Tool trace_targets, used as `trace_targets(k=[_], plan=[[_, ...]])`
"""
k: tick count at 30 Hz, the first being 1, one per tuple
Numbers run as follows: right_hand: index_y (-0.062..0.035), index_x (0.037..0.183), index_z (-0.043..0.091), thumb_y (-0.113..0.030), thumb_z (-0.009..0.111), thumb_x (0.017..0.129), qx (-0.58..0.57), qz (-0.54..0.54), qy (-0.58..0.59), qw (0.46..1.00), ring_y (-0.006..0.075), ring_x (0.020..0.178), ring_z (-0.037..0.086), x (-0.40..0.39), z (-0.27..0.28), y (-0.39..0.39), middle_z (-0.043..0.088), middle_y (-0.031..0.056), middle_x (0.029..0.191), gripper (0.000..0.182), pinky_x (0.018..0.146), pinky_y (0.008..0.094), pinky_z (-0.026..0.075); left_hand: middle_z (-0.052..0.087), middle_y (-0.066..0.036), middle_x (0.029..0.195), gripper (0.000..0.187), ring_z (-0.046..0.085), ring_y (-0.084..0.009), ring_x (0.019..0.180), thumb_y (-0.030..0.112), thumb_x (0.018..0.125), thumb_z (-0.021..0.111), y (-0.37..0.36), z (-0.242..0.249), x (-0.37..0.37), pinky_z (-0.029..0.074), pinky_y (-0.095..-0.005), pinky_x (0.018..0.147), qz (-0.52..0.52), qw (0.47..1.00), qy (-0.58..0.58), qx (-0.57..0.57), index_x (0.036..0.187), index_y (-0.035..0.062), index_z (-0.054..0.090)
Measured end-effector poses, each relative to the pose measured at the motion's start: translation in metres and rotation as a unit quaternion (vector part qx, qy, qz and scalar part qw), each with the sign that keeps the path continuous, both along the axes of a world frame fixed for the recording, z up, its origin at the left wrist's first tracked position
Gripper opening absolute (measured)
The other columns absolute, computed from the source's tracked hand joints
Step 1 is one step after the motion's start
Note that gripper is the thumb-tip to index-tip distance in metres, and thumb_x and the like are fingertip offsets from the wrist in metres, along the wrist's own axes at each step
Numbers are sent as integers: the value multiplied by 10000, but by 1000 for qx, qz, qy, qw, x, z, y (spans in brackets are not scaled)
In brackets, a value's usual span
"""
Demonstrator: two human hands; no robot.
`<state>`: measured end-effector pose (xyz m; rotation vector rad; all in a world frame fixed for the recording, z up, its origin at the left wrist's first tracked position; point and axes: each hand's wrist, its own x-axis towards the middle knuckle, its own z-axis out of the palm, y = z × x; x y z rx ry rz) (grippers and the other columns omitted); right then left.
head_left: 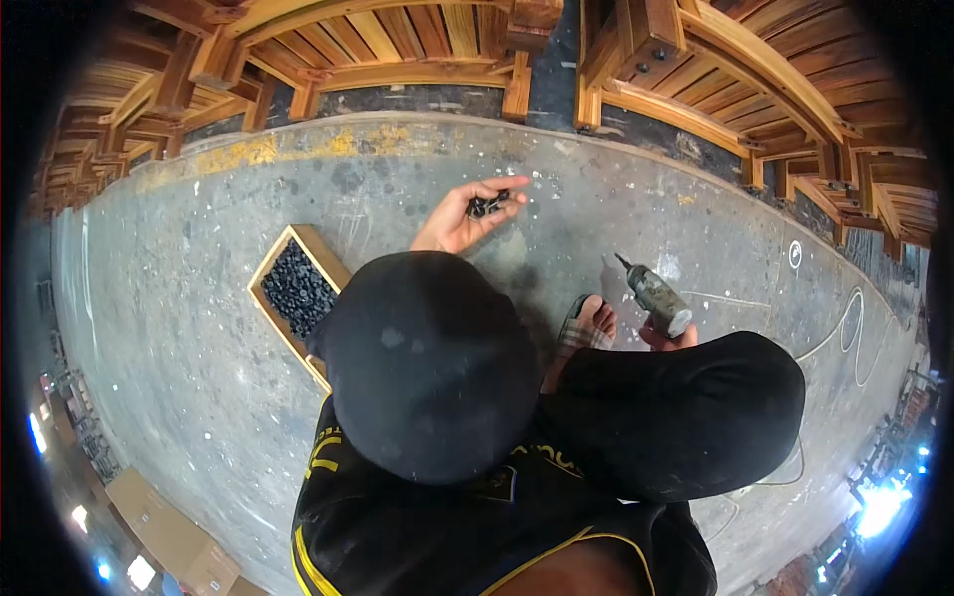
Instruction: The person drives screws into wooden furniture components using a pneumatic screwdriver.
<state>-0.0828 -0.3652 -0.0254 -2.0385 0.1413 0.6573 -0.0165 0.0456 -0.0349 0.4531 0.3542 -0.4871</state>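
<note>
My left hand (462, 216) is held out over the floor, palm up with the fingers partly curled. Several small black pieces (487, 206), perhaps plastic caps or feet, lie in it. Beside my left knee stands a wooden box (320, 256) filled with many similar black pieces (296, 290). My right hand (672, 339), mostly hidden behind my right knee, grips a worn grey-green power screwdriver (658, 300). Its thin bit points up and to the left, away from me. Nothing touches the bit.
Slatted wooden furniture (397, 35) stands in a row along the far side, with more slatted pieces (765, 74) at the right. A pale cable (845, 323) loops over the concrete floor (199, 328). Cardboard boxes (164, 526) lie at the lower left. My sandalled foot (586, 323) is near the screwdriver.
</note>
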Motion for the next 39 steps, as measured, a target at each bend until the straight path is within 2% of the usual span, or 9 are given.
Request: trace_targets(k=[3, 7, 10, 17, 25, 31, 32, 35, 39], plan=[[-46, 986, 643, -89, 723, 627, -232, 39, 52, 970, 200, 821, 663, -16, 20, -28, 683, 110, 882, 371, 721, 334, 501, 560, -226, 1047, 461, 581, -265, 922, 46, 824, 419, -25, -22, 2, 515, -298, 824, -18, 997, -34, -60, 1237, -157, 399], [-47, 855, 654, -173, 771, 593, -250, 14, 22, 968, 174, 703, 654, -31, -11, -51, 660, 70, 705, 314, 676, 328, 503, 539, -271, 1154, 473, 563, -338, 1051, 158, 875, 331, -41, -20, 11, 486, -348, 875, -14, 995, -27, -97, 1232, -140, 417], [-49, 919, 653, -168, 784, 597, -332, 13, 35, 943, 174, 742, 660, -38, -11, -45, 675, 69, 748, 367, 690, 336, 505, 535, -261, 1178, 475, 549, -346, 1082, 193, 912, 289, -50, -19, 12, 475, -356, 890, -8, 997, 15, -77, 1231, -134, 418], [-72, 1037, 611, -305, 780, 649, -163, 19, 52, 985, 237, 823, 658, -16, 13, -18, 678, 106, 837, 483, 734, 356, 493, 599, -172, 1029, 414, 592, -244, 954, 48, 879, 419, -61, -43, 13, 501, -288, 742, -37, 998, -25, -44, 1284, -38, 419], [-70, 1037, 606, -379, 753, 654, -317, 146, 38, 936, 302, 846, 652, 10, 11, -12, 670, 149, 856, 514, 724, 395, 495, 594, -94, 910, 488, 513, -149, 694, 37, 787, 475, -67, -65, 12, 403, -235, 572, -40, 991, -34, -125, 1268, -36, 446], [-33, 1019, 620, -263, 737, 678, -259, 148, -7, 954, 159, 723, 590, 9, -6, -27, 648, 89, 776, 427, 678, 330, 473, 538, -30, 697, 256, 465, -125, 599, 193, 881, 503, -52, -40, 8, 349, -246, 502, -45, 998, 7, 37, 1042, 3, 561], [-52, 1039, 610, -273, 710, 671, -229, 151, 53, 960, 337, 930, 624, 21, 16, -10, 653, 189, 940, 441, 773, 404, 488, 513, -19, 666, 214, 453, -120, 578, 225, 895, 499, -43, -35, 5, 337, -244, 487, -44, 996, 42, 72, 947, 25, 553], [-45, 1041, 615, -215, 705, 668, -234, 180, 50, 954, 331, 937, 627, 28, 21, 1, 655, 188, 944, 420, 776, 405, 482, 429, 17, 554, 329, 395, -93, 500, 335, 935, 462, 4, -29, -33, 318, -255, 454, -20, 965, 22, 262, 741, 76, 524], [-39, 1045, 612, -229, 688, 680, -295, 226, 17, 928, 330, 929, 630, 29, 48, 23, 653, 192, 950, 418, 771, 406, 483, 345, 44, 491, 331, 283, -68, 391, 336, 948, 454, 66, 11, -138, 226, -236, 359, 131, 944, 97, 287, 782, 67, 553]])
